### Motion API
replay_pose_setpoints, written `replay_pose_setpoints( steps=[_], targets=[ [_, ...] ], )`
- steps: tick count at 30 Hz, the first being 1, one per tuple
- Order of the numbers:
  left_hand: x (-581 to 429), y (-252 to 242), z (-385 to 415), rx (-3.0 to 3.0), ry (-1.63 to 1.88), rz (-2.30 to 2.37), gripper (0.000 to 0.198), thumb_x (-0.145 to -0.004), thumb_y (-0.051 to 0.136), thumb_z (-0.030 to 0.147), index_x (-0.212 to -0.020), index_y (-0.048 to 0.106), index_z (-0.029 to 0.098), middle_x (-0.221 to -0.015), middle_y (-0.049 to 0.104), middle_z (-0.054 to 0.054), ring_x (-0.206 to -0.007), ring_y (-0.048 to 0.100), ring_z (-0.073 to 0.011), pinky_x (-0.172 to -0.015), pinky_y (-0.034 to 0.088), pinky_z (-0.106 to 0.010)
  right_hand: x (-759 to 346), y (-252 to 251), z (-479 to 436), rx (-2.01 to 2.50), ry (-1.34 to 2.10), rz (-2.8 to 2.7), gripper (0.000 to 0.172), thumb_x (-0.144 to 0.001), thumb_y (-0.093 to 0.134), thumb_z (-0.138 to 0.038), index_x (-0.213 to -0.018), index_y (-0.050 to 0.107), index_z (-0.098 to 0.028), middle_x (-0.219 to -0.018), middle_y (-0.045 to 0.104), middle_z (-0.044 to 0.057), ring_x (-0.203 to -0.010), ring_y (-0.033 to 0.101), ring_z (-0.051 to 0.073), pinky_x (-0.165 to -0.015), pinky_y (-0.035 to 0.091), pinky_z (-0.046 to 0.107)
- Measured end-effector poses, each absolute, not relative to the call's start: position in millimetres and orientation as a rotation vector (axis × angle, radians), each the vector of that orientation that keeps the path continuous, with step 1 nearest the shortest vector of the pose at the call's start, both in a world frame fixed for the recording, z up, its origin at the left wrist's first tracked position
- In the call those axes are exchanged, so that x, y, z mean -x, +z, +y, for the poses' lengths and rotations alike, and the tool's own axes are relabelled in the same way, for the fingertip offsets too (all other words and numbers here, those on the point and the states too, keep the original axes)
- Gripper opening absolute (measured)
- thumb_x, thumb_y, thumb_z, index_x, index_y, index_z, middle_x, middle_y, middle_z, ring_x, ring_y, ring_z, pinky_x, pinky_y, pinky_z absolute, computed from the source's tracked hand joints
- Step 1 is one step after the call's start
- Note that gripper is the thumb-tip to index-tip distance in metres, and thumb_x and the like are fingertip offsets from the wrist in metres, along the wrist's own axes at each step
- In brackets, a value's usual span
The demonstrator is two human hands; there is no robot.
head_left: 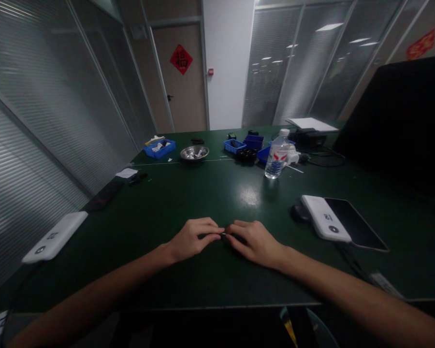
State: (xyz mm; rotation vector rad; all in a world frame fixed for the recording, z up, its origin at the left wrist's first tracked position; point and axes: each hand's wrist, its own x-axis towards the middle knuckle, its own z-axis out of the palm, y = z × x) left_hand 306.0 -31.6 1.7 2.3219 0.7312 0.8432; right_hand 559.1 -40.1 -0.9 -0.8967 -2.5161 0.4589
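Note:
My left hand (194, 238) and my right hand (255, 243) meet fingertip to fingertip just above the dark green tabletop (188, 193), near its front edge. Both are closed in a pinch. Between the fingertips shows a tiny dark piece with a light spot (223, 234); it is too small and too covered by the fingers to name. Which hand bears it more, I cannot tell.
To the right lie a white power bank (324, 220), a dark-screened tablet (355, 224) and a black mouse (300, 212). A water bottle (277, 154), metal bowl (195, 159) and blue tray (160, 153) stand farther back. Another white power bank (56, 237) is left; a black monitor (402, 125) rises right.

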Motion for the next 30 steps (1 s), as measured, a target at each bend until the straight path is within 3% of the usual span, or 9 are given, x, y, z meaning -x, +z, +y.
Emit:
replay_pose_setpoints(
  steps=[8,19,30],
  targets=[
    [-313,9,-36,-2.171,1.027,0.776,0.023,-0.094,0.067,0.024,-0.115,0.077,0.020,-0.104,0.073,-0.009,-0.096,0.069,-0.0193,-0.087,0.057,-0.034,-552,3,-43,0.849,0.678,-2.221,0.021,-0.106,0.049,-0.032,-0.099,0.064,-0.018,-0.085,0.064,0.001,-0.072,0.059,0.013,-0.067,0.042,0.025],
    [-305,1,-23,-2.186,0.634,0.924,0.036,-0.092,0.070,0.031,-0.128,0.069,0.026,-0.108,0.069,-0.006,-0.096,0.065,-0.0192,-0.085,0.053,-0.033,-562,1,-29,0.974,0.487,-2.480,0.024,-0.106,0.047,-0.034,-0.110,0.067,-0.020,-0.093,0.066,0.004,-0.077,0.062,0.015,-0.071,0.042,0.026],
    [-306,3,-21,-2.353,0.588,0.960,0.020,-0.095,0.065,0.034,-0.110,0.073,0.024,-0.114,0.062,-0.007,-0.109,0.057,-0.0227,-0.096,0.048,-0.040,-560,5,-28,1.046,0.302,-2.643,0.023,-0.106,0.047,-0.034,-0.109,0.067,-0.021,-0.092,0.064,0.003,-0.070,0.057,0.013,-0.062,0.034,0.025]
  ],
)
